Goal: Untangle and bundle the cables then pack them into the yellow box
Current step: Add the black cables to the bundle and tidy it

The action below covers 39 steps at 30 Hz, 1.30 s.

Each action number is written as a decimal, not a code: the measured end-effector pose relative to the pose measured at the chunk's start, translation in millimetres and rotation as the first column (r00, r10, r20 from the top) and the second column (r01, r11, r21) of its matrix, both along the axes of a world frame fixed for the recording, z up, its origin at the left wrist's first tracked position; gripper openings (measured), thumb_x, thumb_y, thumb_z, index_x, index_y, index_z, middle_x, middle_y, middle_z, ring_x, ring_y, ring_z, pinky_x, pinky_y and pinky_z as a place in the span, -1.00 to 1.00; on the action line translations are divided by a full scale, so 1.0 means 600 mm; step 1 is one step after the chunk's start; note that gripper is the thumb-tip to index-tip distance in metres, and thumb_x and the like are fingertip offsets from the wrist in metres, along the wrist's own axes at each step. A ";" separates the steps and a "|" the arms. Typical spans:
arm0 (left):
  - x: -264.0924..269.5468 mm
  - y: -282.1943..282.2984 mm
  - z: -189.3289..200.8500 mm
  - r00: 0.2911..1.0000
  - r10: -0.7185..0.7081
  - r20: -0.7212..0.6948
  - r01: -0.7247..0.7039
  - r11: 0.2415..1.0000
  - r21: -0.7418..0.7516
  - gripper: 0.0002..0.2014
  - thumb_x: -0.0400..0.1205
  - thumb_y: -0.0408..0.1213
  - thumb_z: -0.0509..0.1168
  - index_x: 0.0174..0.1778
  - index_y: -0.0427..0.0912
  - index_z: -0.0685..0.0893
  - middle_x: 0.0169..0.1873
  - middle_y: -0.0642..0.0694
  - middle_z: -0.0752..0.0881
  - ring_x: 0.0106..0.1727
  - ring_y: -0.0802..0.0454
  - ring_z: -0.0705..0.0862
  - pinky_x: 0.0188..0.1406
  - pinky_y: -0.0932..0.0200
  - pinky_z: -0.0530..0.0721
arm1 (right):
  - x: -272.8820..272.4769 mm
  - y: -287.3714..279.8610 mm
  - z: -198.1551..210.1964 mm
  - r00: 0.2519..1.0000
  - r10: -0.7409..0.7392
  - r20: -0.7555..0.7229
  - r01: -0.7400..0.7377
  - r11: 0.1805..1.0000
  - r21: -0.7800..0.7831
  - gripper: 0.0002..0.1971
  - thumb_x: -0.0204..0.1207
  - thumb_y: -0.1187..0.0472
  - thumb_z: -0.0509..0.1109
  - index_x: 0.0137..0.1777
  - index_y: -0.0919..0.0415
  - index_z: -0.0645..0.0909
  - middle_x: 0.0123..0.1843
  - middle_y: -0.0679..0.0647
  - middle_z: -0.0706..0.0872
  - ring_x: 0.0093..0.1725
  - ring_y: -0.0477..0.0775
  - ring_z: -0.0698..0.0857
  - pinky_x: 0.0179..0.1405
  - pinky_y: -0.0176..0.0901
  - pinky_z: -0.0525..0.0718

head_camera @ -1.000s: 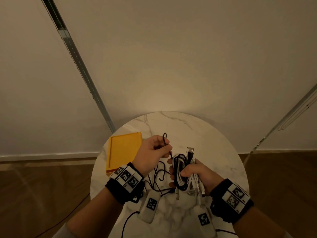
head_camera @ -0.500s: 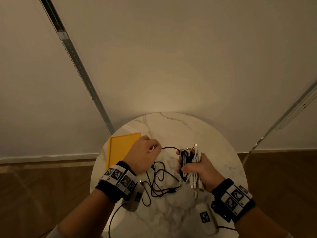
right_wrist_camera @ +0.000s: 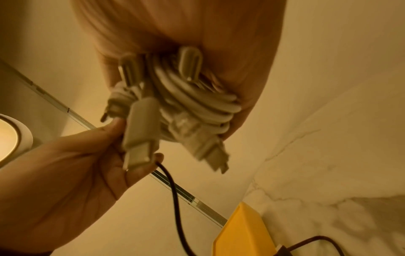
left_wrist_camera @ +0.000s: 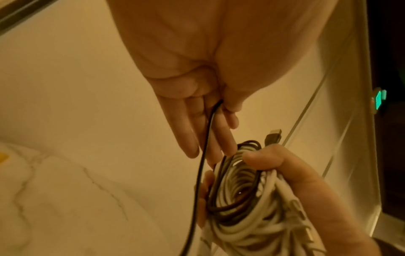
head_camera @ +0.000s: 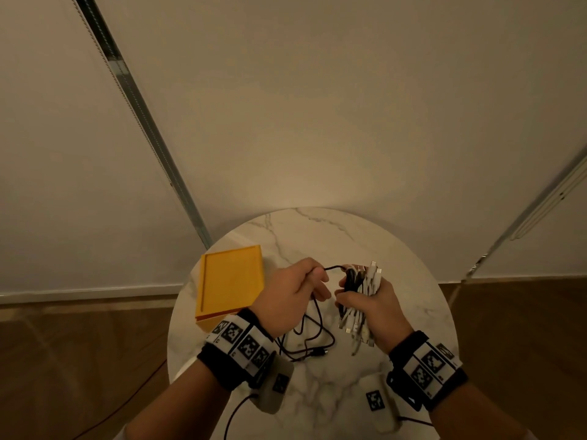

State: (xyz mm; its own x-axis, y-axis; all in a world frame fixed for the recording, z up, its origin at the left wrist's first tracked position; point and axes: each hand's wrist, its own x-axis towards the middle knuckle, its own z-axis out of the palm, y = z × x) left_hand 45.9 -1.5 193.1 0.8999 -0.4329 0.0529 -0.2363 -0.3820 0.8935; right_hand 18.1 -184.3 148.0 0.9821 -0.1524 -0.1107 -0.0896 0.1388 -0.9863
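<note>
My right hand (head_camera: 349,295) grips a coiled bundle of white and black cables (head_camera: 360,290) upright above the table's middle. In the right wrist view the white coils (right_wrist_camera: 197,100) and plugs fill that palm. Just left of the bundle, my left hand (head_camera: 317,276) pinches a loose black cable (head_camera: 313,336). The cable runs from the bundle through my fingers (left_wrist_camera: 190,131) and trails in loops on the marble. The yellow box (head_camera: 228,282) lies open and empty at the table's left edge, beside my left wrist.
The round marble table (head_camera: 317,230) stands against a pale wall, with wooden floor on both sides. A thin dark lead (head_camera: 232,417) hangs from my left wrist unit off the near edge. A lit lamp (right_wrist_camera: 8,138) shows at the left of the right wrist view.
My left hand drew the black cable out to the left, then came back right, close to the bundle. My right hand kept its grip and tilted the bundle more upright.
</note>
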 end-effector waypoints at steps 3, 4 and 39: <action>-0.006 -0.012 -0.003 0.997 0.016 -0.070 -0.023 0.994 -0.105 -0.75 0.82 -0.20 0.14 -0.01 -0.17 0.71 -0.15 -0.04 0.82 -0.05 0.06 0.78 0.06 0.02 0.75 | -0.002 0.001 0.002 1.000 -0.015 -0.002 0.015 0.999 0.038 -0.53 0.12 0.22 0.64 0.06 0.34 0.70 -0.13 0.27 0.73 -0.14 0.24 0.76 0.05 0.37 0.77; -0.009 -0.016 -0.003 0.995 0.015 -0.100 -0.029 0.990 -0.135 -0.74 0.79 -0.17 0.17 -0.02 -0.15 0.74 -0.12 -0.05 0.82 0.00 0.04 0.78 0.12 -0.01 0.74 | -0.003 0.001 0.003 1.000 -0.015 0.010 0.014 0.998 0.056 -0.51 0.14 0.23 0.64 0.09 0.36 0.70 -0.12 0.32 0.73 -0.13 0.25 0.76 0.05 0.34 0.77; -0.031 -0.019 -0.001 0.977 -0.135 -0.162 0.116 0.986 -0.124 -0.59 0.59 -0.32 0.52 0.26 0.03 0.52 -0.15 -0.22 0.72 -0.18 -0.28 0.78 -0.28 -0.31 0.81 | -0.014 0.020 0.032 0.974 0.217 -0.068 -0.179 0.915 0.361 -0.84 0.34 0.41 0.48 -0.09 0.41 0.76 -0.13 0.56 0.75 -0.35 0.42 0.76 -0.39 0.23 0.80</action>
State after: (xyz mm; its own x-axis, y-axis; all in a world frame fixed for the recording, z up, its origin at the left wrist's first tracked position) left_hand 27.6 -13.0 192.5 0.8387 -0.5430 -0.0409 -0.1172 -0.2534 0.9602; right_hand 9.7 -172.3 167.2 0.9682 0.1110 -0.2243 -0.2502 0.4425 -0.8611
